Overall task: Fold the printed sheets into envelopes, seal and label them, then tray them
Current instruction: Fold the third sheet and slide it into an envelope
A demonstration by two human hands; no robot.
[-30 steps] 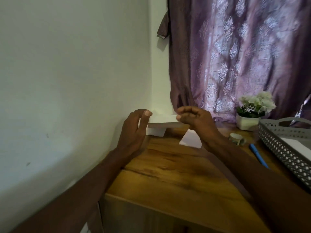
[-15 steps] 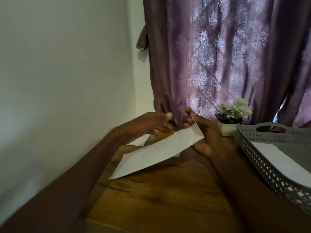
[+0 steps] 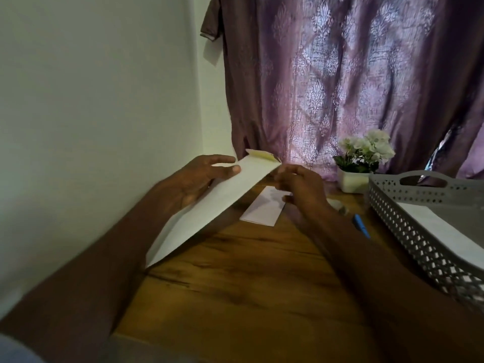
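From the head camera, a long white envelope [image 3: 217,205] is held slantwise above the wooden desk [image 3: 248,279], its near corner low toward the left forearm and its far end raised before the purple curtain [image 3: 340,74]. The left hand [image 3: 193,182] holds it from beneath along its left edge, thumb pressed on the upper face and fingers curled behind. At the far end a small flap [image 3: 262,155] stands open, its inner side yellowish. The right hand [image 3: 301,187] sits just beside that far end with fingers bent; they are blurred, and I cannot tell whether they pinch the envelope or anything else.

A folded white sheet [image 3: 264,208] lies flat on the desk under and beyond the hands. To the right, a blue pen [image 3: 362,226] lies on the wood beside a grey perforated tray [image 3: 419,231], which carries a white envelope inside [image 3: 440,226]. A small white pot of pale flowers [image 3: 364,161] stands by the curtain, just behind the tray.
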